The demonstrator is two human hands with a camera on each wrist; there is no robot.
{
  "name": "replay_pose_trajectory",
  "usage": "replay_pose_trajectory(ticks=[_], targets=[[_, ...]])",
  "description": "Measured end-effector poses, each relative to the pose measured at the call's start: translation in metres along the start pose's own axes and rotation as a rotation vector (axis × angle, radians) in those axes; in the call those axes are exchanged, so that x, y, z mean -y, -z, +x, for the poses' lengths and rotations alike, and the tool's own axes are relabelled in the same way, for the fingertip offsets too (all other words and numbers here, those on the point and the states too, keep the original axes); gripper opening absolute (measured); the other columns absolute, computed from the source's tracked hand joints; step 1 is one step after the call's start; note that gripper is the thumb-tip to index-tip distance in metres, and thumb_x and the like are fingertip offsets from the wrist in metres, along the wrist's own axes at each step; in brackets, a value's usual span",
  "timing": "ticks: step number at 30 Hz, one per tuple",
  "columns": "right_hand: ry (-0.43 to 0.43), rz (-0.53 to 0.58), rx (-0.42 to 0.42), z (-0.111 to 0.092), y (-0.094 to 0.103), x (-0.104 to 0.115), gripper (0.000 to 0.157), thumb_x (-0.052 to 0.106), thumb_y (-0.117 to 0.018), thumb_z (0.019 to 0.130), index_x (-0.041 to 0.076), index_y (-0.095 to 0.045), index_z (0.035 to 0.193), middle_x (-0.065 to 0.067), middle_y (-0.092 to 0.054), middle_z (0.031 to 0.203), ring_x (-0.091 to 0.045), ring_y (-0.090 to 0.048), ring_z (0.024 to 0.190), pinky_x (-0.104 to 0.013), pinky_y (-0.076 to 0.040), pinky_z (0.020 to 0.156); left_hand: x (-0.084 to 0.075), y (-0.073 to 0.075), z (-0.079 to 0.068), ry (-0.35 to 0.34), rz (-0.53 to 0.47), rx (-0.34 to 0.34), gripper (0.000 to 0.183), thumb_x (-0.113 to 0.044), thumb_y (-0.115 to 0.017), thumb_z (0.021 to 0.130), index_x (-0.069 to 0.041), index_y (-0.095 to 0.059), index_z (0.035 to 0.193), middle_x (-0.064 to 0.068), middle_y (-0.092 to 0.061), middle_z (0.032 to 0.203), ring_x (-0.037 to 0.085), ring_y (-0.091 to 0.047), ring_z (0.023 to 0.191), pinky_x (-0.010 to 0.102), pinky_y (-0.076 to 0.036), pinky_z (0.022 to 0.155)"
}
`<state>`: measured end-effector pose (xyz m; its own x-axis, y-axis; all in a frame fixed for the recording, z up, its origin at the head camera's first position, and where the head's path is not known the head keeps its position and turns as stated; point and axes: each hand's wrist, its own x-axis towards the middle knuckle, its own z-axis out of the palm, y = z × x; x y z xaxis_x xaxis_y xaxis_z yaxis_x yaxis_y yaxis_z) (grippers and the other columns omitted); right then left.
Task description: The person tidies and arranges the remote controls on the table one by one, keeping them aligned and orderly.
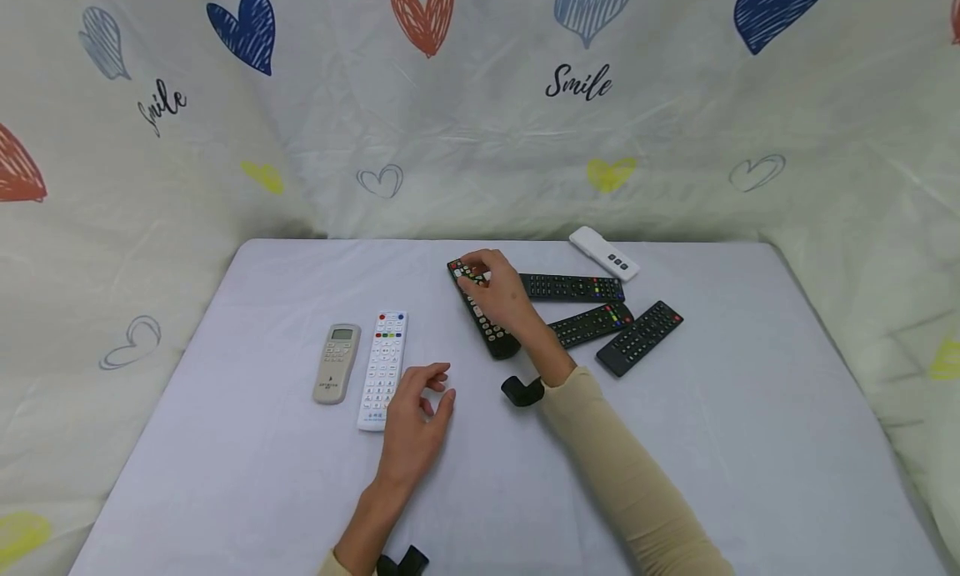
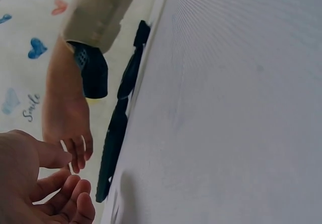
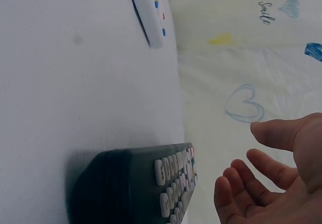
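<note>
My right hand [image 1: 504,291] hovers over a black remote control [image 1: 495,336] that lies slanted near the table's middle. In the right wrist view a gap shows between this remote [image 3: 146,183] and the loosely bent fingers of the right hand [image 3: 282,176]. My left hand [image 1: 414,434] is beside the lower end of a long white remote control [image 1: 386,351], partly overlapping it in the head view. Relaxed fingers with nothing between them show on the left hand [image 2: 30,183] in its wrist view. Left of the white remote lies a small grey-beige remote control [image 1: 337,363] with a display.
Right of the hovering hand lie more black remotes: one nearly level [image 1: 573,288], one slanted [image 1: 596,324] and partly behind the right arm, and a shorter one [image 1: 640,338]. A slim white remote [image 1: 603,252] lies near the back edge. A heart-printed cloth [image 1: 480,101] hangs behind.
</note>
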<state>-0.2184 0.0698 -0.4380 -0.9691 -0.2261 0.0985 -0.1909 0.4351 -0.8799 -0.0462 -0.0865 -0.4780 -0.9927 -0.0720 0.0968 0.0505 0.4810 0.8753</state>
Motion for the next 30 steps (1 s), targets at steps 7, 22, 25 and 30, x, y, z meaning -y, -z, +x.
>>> replay_pose_trajectory(ticks=[7,22,25,30], targets=[[-0.099,-0.101,0.022,0.001,0.008,-0.006,0.045,0.015,-0.068,0.101,0.001,-0.056,0.143,-0.02,-0.053,0.14,-0.035,-0.054,0.131,-0.049,-0.048,0.109,0.002,-0.006,0.006,0.015,-0.037,0.016,0.038,-0.007,-0.072,0.096,-0.011,-0.065,0.134,0.008,-0.068,0.117,0.015,-0.063,0.103,0.019,-0.052,0.075],[-0.249,-0.317,0.151,0.005,0.013,-0.017,0.053,0.025,-0.07,0.1,0.004,-0.052,0.145,-0.019,-0.055,0.139,-0.033,-0.06,0.127,-0.048,-0.052,0.104,0.002,-0.008,0.013,0.098,-0.011,0.045,0.041,-0.013,-0.071,0.097,-0.013,-0.062,0.138,0.004,-0.067,0.122,0.014,-0.063,0.104,0.02,-0.05,0.078],[-0.273,-0.343,0.169,0.006,0.013,-0.016,0.055,0.028,-0.07,0.1,0.004,-0.052,0.145,-0.018,-0.058,0.137,-0.032,-0.061,0.123,-0.048,-0.052,0.103,0.002,-0.009,0.015,0.096,0.015,0.044,0.042,-0.015,-0.072,0.097,-0.014,-0.061,0.138,0.003,-0.067,0.122,0.013,-0.063,0.102,0.02,-0.049,0.076],[-0.321,-0.336,0.223,0.007,0.012,-0.013,0.06,0.03,-0.07,0.1,0.003,-0.047,0.148,-0.018,-0.063,0.131,-0.03,-0.063,0.114,-0.046,-0.053,0.1,0.0,-0.012,0.021,0.092,0.046,0.043,0.046,-0.016,-0.073,0.097,-0.012,-0.06,0.141,0.005,-0.066,0.126,0.015,-0.062,0.097,0.02,-0.048,0.073]])
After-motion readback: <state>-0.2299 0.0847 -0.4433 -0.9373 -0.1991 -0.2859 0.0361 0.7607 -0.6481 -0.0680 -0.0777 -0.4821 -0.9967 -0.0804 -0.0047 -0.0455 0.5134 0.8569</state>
